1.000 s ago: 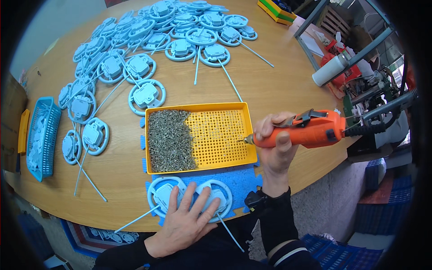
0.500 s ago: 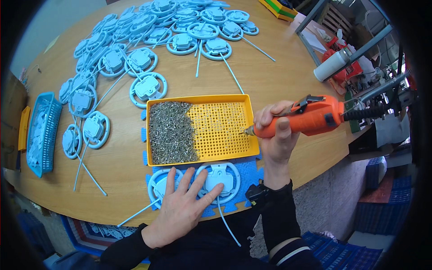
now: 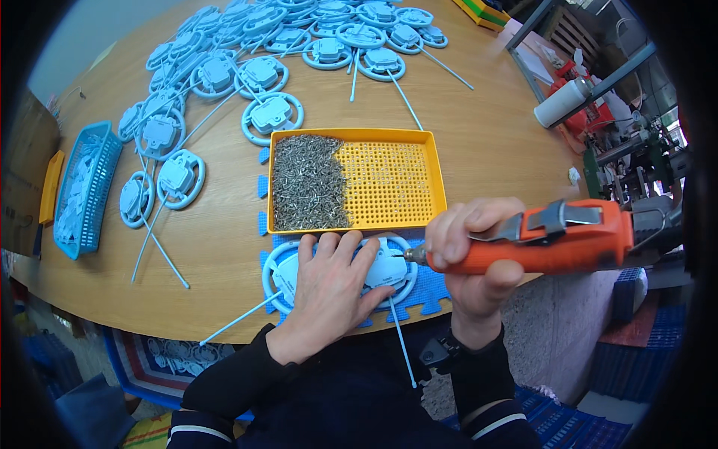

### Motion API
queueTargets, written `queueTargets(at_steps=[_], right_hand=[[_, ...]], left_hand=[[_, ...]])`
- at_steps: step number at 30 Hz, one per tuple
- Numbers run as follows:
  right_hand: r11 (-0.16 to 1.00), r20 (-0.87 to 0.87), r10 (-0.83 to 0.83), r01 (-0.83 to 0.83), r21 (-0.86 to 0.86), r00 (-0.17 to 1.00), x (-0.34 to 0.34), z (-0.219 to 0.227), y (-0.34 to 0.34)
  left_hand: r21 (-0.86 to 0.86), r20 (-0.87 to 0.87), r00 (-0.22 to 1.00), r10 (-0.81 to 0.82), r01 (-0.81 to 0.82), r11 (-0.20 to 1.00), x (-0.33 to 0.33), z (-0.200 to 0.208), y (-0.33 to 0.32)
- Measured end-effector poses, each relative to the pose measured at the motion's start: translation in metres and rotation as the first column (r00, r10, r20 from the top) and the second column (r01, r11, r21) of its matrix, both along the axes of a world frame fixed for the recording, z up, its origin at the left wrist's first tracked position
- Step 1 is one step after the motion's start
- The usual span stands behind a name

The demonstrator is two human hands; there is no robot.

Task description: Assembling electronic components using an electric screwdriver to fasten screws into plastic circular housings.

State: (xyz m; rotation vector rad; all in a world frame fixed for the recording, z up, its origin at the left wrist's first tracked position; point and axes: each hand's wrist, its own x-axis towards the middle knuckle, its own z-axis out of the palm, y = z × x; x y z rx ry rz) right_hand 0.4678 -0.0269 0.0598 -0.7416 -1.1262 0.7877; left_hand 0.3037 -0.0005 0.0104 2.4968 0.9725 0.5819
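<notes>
My right hand (image 3: 473,280) is wrapped round an orange electric screwdriver (image 3: 557,243), held nearly level. The screwdriver's tip points left at the upper part of a light-blue plastic ring with a box-like centre (image 3: 387,271); whether a screw sits on the bit is too small to make out. Fingers spread, my left hand (image 3: 329,288) rests across this ring and a second light-blue ring (image 3: 283,275) beside it, hiding part of both. Each has a thin rod pointing toward me. Beneath them lies a blue foam mat (image 3: 432,290).
Just beyond the rings stands a yellow perforated tray (image 3: 389,183), its left side heaped with small metal screws (image 3: 307,183). Many similar light-blue rings (image 3: 258,75) pile up at the far left. A blue basket (image 3: 88,191) stands leftmost; a metal frame (image 3: 617,73) rises at right.
My right hand has brought the screwdriver from the tray's right edge down toward me, to the right ring. My left hand stays spread on the rings. The whole view has shifted somewhat.
</notes>
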Motion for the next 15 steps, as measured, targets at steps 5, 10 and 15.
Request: queueTargets(at_steps=[5, 10, 15], right_hand=[[0.996, -0.012, 0.013, -0.014, -0.091, 1.000, -0.009, -0.009, 0.001], [0.994, 0.026, 0.025, -0.022, -0.105, 0.999, -0.013, -0.011, 0.005], [0.983, 0.023, 0.060, -0.056, -0.173, 0.998, -0.020, -0.012, 0.008]], left_hand=[[-0.005, 0.004, 1.000, 0.001, -0.001, 1.000, 0.001, 0.001, -0.002], [-0.007, 0.006, 1.000, 0.008, -0.008, 1.000, 0.000, -0.001, -0.001], [0.010, -0.001, 1.000, 0.004, -0.004, 1.000, -0.002, -0.003, 0.001]])
